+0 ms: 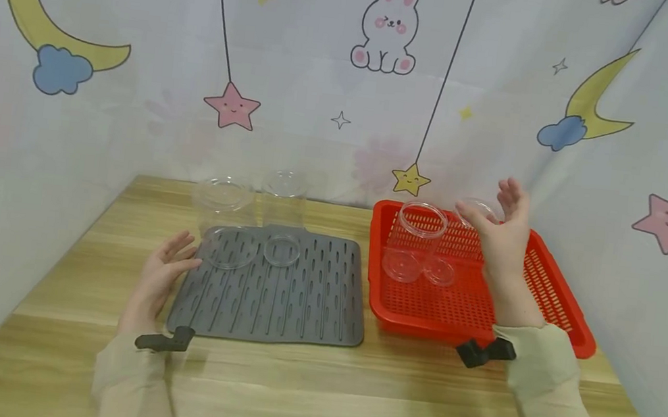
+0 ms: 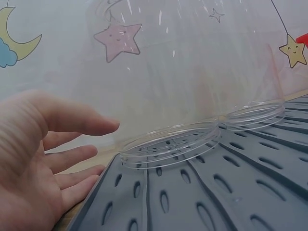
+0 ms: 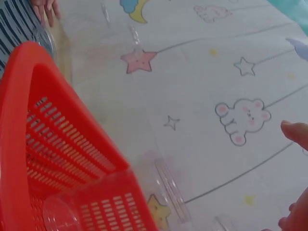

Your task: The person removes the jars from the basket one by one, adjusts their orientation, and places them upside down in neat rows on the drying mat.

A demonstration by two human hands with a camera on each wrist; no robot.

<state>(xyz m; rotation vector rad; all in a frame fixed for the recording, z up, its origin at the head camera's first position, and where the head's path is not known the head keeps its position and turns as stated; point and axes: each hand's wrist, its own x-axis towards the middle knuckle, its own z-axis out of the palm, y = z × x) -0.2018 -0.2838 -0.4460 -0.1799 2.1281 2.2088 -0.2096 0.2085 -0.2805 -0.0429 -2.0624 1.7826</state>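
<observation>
My left hand [image 1: 158,278] is beside a wide clear plastic jar [image 1: 229,247] on the grey ribbed drying mat [image 1: 268,310]. Its thumb and fingers are spread, and the left wrist view shows nothing between them. Just right of that jar stands a narrower clear jar [image 1: 282,250]. Over the red basket [image 1: 380,315], my right hand [image 1: 504,243] is raised with thumb and fingers apart. Its thumb overlaps the rim of one clear jar [image 1: 439,272] in the head view. Another clear jar [image 1: 419,234] stands to the left inside the basket.
Wooden tabletop [image 1: 290,394] lies under the mat and basket, with bare wood along the front. A white printed cloth [image 1: 326,51] rises behind and at both sides. Black straps [image 1: 486,352] cross both wrists.
</observation>
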